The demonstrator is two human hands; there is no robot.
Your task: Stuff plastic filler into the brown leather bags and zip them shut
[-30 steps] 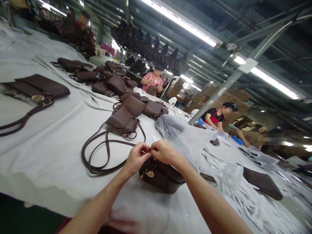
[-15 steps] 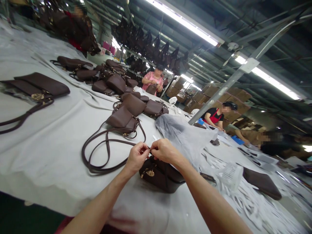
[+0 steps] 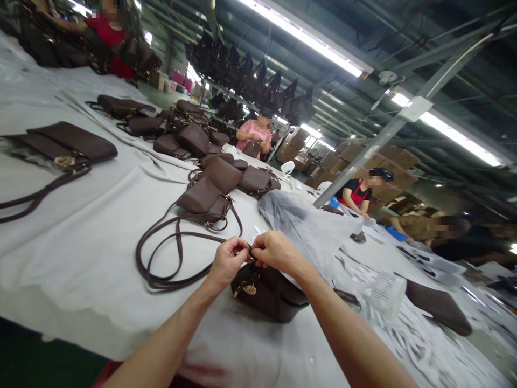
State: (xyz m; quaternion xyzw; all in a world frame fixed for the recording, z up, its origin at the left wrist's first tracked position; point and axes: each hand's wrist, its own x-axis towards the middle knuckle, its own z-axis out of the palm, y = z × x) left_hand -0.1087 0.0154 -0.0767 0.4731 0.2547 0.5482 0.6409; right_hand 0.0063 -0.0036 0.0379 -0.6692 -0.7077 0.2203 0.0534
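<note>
A dark brown handbag [image 3: 269,296] with a gold round emblem stands on the covered table just below my hands. My left hand [image 3: 228,261] is closed in a pinch at the bag's top edge. My right hand [image 3: 277,250] pinches close against it, and a small dark strap end shows between the two sets of fingertips. The long brown strap [image 3: 147,269] lies in loops on the table and runs in behind my left hand. Fingers cover most of the small part they grip.
Several brown bags [image 3: 202,196] lie heaped beyond my hands, and another bag [image 3: 75,143] lies at left. Clear plastic [image 3: 291,215] is beside my right hand. White strips [image 3: 416,339] and a brown flat piece [image 3: 438,304] lie at right. Co-workers stand around the table.
My hands stay pinched together at nearly the same spot, with the dark piece between them slightly more visible. At upper left, a person in red carrying bags has moved left.
</note>
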